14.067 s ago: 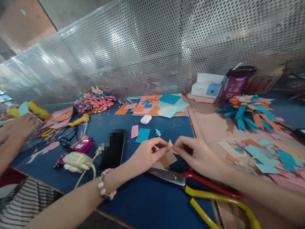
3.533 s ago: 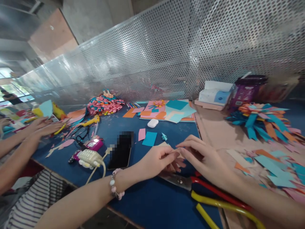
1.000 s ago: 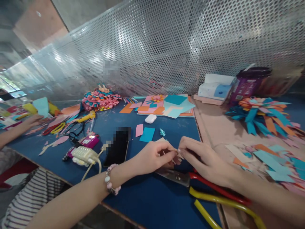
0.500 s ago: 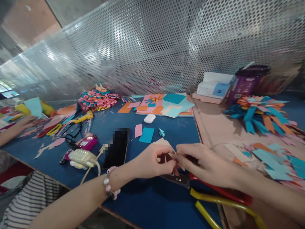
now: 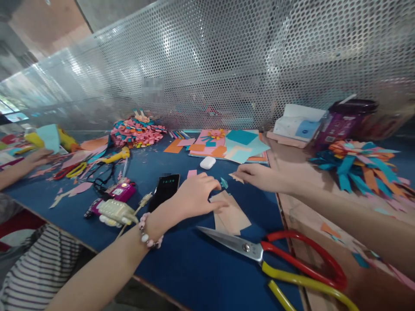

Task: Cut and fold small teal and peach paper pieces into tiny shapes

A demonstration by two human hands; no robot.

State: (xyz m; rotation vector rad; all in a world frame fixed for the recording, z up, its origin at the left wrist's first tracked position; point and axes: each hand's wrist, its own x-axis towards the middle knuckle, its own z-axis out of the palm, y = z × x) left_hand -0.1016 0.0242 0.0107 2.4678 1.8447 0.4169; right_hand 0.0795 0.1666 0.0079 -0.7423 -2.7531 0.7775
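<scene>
My left hand, with a beaded bracelet at the wrist, has its fingers apart. Its thumb lies over the edge of some beige paper pieces on the blue table; I cannot tell if it presses on them. My right hand pinches a small beige paper piece to the right of a small folded light-blue paper piece. Below the beige paper lie large scissors with one red and one yellow handle, blades pointing left. A black phone is partly hidden behind my left hand.
A white earbud case sits ahead of my hands, before stacked coloured paper. Paper-strip bundles stand at left and right, near a purple cup. Another person's hand is at far left. Perforated metal walls the back.
My hands have moved apart; earlier they were together at the beige paper above the scissors. The beige pieces now lie on the table, and my right hand has moved forward with a small piece.
</scene>
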